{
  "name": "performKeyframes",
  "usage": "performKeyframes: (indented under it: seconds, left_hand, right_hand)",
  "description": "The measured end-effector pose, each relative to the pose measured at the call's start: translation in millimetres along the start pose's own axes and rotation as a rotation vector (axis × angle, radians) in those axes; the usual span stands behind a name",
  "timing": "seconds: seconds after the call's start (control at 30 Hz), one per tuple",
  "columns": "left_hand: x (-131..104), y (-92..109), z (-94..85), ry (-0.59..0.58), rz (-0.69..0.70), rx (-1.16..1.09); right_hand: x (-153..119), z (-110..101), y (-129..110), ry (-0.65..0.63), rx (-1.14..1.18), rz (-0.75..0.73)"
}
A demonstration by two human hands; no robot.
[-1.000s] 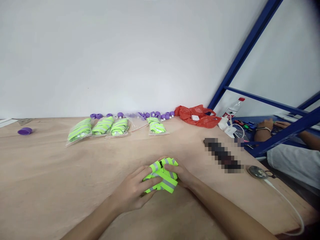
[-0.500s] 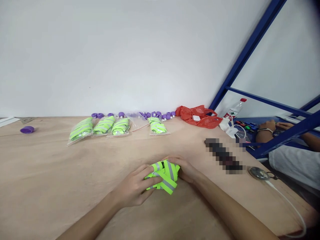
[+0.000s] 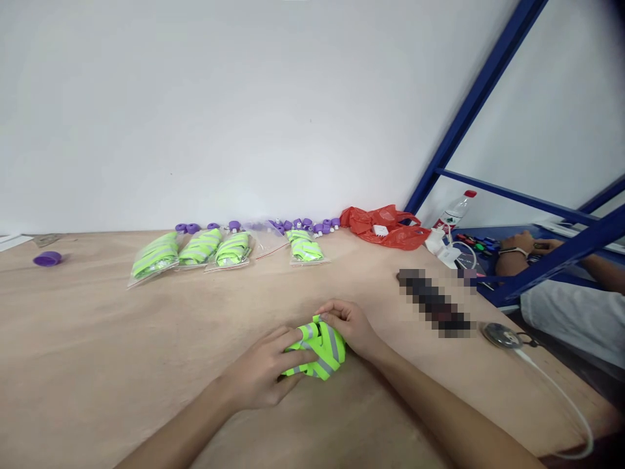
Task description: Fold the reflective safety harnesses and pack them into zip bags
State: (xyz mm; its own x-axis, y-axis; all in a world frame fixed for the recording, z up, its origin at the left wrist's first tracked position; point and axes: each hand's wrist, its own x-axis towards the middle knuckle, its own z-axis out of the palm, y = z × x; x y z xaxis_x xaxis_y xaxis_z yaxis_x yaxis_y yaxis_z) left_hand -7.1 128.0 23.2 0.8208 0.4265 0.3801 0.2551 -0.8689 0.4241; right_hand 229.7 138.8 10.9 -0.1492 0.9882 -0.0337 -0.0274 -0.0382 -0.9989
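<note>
A bundle of neon yellow-green reflective strap (image 3: 332,352) with grey stripes is held low over the middle of the table. My left hand (image 3: 266,368) is closed around its left side, fingers laid across the front and thumb underneath. At the top right, my right hand (image 3: 354,329) pinches an edge of the strap between thumb and fingers. A small dark piece shows between the folds near the top. Beyond, along the wall, lie similar straps packed in clear zip bags (image 3: 155,255), one of them (image 3: 306,247) apart on the right.
Behind the bags sit several small purple-and-white pieces (image 3: 305,223) and an empty-looking clear bag (image 3: 266,241). A purple cup (image 3: 47,258) lies far left. On the right are a red plastic bag (image 3: 359,225), a bottle (image 3: 455,212), a cabled round device (image 3: 502,335), a blue frame (image 3: 469,117) and another person's arm (image 3: 510,260).
The loose strap end that hung across the bundle's front is no longer there. My right hand has shifted from the bundle's right side to a pinch at its top edge.
</note>
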Motion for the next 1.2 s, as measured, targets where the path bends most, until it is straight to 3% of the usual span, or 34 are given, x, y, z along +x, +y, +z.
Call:
performKeyframes:
  seconds: [0.13, 0.3, 0.6, 0.77, 1.03, 1.2]
  left_hand:
    - [0, -1, 0.6, -0.002, -0.033, -0.064]
    - [0, -4, 4.6, 0.029, -0.037, -0.056]
    - [2, 1, 5.0, 0.046, 0.014, 0.065]
    - [2, 4, 6.4, 0.027, 0.062, 0.142]
    - [3, 11, 4.3, 0.037, 0.126, 0.272]
    - [5, 11, 3.3, 0.073, 0.137, 0.323]
  right_hand:
    - [-1, 1, 0, 0.012, -0.116, -0.093]
    - [-1, -2, 1, -0.012, -0.105, -0.098]
    - [1, -2, -1, 0.035, 0.290, 0.161]
    - [2, -6, -2, -0.140, 0.388, 0.222]
    - [2, -18, -11, -0.398, 0.230, 0.355]
    - [-1, -15, -14, -0.241, 0.152, 0.408]
